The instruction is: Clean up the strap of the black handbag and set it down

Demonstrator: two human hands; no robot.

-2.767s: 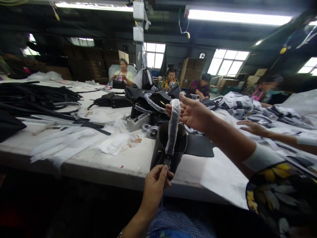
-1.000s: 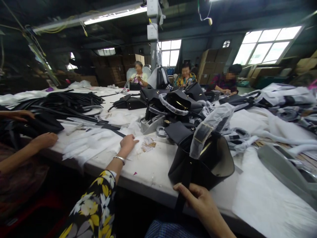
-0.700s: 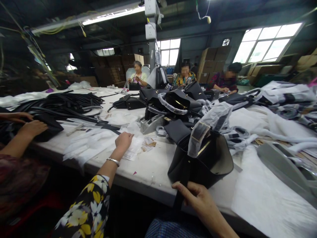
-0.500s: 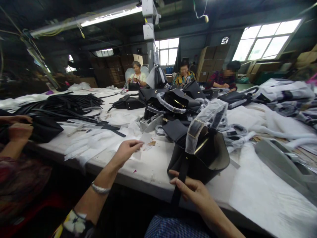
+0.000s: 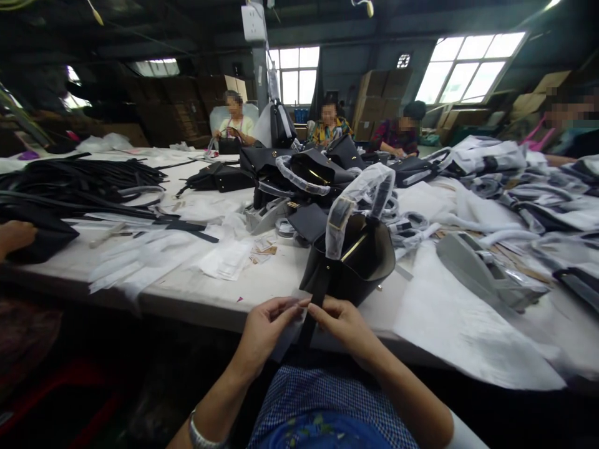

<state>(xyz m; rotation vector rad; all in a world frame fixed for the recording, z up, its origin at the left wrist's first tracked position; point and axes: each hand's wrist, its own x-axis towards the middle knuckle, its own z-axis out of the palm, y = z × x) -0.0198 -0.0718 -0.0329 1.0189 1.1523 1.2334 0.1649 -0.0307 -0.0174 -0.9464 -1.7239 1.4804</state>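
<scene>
Black strap (image 5: 312, 312) hanging from black bag (image 5: 355, 262) at near table edge (image 5: 206, 299), w/ clear film piece (image 5: 286, 330) against it. Left hand (image 5: 264, 327) pinching film at strap; right hand (image 5: 344, 324) pinching strap opp. side. Wrapped handle (image 5: 358, 199) above bag. Further bags (image 5: 299, 174) behind; black straps (image 5: 79, 184) far left.

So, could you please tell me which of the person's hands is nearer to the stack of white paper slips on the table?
The left hand. It is below and just right of the white paper slips, at the table edge. The right hand is farther right, on the black strap.
</scene>
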